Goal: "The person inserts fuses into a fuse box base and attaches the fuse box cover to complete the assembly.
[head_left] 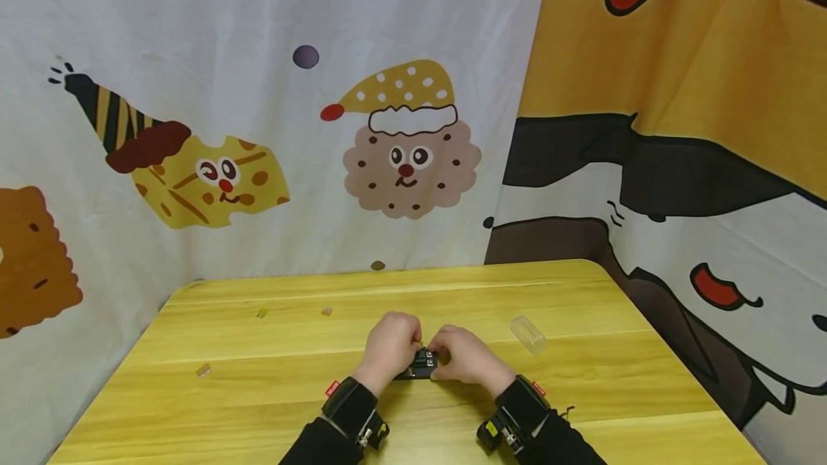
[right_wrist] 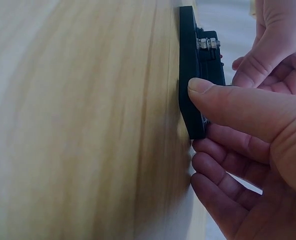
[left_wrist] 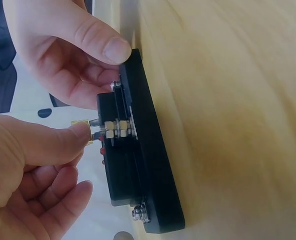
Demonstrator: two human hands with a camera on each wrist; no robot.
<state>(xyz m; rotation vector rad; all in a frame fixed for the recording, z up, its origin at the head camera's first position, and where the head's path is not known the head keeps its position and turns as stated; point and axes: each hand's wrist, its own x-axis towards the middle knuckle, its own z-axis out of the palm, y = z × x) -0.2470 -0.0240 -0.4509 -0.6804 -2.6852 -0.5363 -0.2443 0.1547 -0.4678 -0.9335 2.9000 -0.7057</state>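
Observation:
A black fuse block (head_left: 416, 367) with metal studs and nuts lies on the wooden table in front of me. Between thumb and fingertips, my left hand (head_left: 390, 343) pinches a small yellow blade fuse (left_wrist: 91, 136). Its metal prongs point at the block's raised top and meet it in the left wrist view; how deep they sit I cannot tell. My right hand (head_left: 470, 357) grips the block's right end, thumb on the near edge and fingers behind. Small red dots (left_wrist: 102, 151) show on the block's top. In the right wrist view the left fingers hide the fuse.
A clear plastic cover (head_left: 528, 334) lies to the right of my hands. Several small pieces lie apart on the left: a yellow-green one (head_left: 261, 313), a brownish one (head_left: 327, 311) and another (head_left: 203, 371) nearer me. A printed curtain (head_left: 258, 106) hangs behind the table (head_left: 161, 407).

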